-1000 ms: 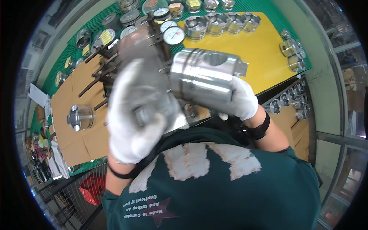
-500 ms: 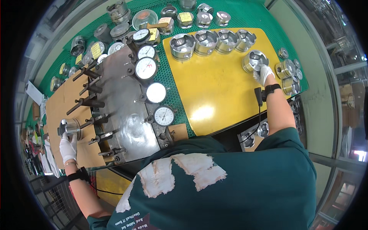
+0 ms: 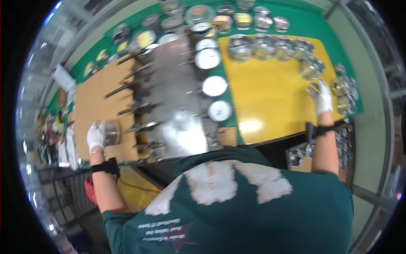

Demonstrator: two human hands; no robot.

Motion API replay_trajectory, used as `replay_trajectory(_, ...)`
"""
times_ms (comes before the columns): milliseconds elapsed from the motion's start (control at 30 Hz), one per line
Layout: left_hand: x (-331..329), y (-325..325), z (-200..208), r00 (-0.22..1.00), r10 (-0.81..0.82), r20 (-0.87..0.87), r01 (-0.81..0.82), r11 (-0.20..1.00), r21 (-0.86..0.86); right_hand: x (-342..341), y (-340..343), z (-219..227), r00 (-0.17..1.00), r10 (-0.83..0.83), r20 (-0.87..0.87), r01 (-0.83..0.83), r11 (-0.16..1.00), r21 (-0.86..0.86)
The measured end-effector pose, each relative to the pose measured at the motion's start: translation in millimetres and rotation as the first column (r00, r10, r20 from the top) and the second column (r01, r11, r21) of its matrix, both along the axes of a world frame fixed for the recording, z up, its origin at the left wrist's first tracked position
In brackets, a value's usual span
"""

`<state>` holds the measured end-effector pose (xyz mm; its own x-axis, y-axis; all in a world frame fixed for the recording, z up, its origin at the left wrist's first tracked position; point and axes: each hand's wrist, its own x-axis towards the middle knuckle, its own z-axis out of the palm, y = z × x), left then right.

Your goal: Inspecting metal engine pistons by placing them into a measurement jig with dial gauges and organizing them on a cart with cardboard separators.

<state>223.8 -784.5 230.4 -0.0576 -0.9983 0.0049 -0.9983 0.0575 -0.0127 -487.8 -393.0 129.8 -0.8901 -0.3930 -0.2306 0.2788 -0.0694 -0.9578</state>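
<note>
My left hand [image 3: 96, 135], in a white glove, is closed round the side of a silver metal piston [image 3: 111, 133] on the brown cardboard [image 3: 95, 101] at the left. My right hand [image 3: 323, 99], also gloved, is over the right part of the yellow board [image 3: 262, 97]. Its fingers look apart, though blurred, and I make out nothing held in them. Just beyond its fingertips stands another piston [image 3: 312, 67], apart from the hand. Several more pistons form a row along the board's far edge, among them a large one [image 3: 240, 47].
Between cardboard and board lies a steel plate [image 3: 169, 84] with dark rods on its left and round dial gauges [image 3: 219, 111] on its right. More pistons [image 3: 343, 86] stand at the right edge. Labelled parts and a glass bowl [image 3: 199, 15] line the green mat's far side.
My right hand has come off the piston and drawn back toward me. The left hand still grips its piston. The whole view has swung, so things appear farther right and blurred.
</note>
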Motion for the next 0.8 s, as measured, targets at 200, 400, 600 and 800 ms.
replay_trajectory(200, 3, 71, 43, 0.850, -0.456, -0.263, 0.361, 0.869, -0.338, 177, -45, 107, 0.852, 0.406, -0.330, -0.404, 0.911, 0.076)
replay_trajectory(400, -66, 145, 60, 0.444, -0.616, -0.651, 0.484, 0.776, -0.404, 377, -132, 153, 0.193, 0.842, -0.504, -0.884, 0.372, 0.282)
replay_trajectory(600, -53, 156, 43, 0.325, 0.090, -0.941, 0.672, 0.678, 0.297, 405, -137, 148, 0.346, 0.864, -0.366, -0.839, 0.460, 0.291)
replay_trajectory(800, 133, 52, -86, 0.685, 0.169, -0.708, -0.458, 0.856, -0.239, 429, -145, 154, -0.037, 0.831, -0.555, -0.353, 0.509, 0.785)
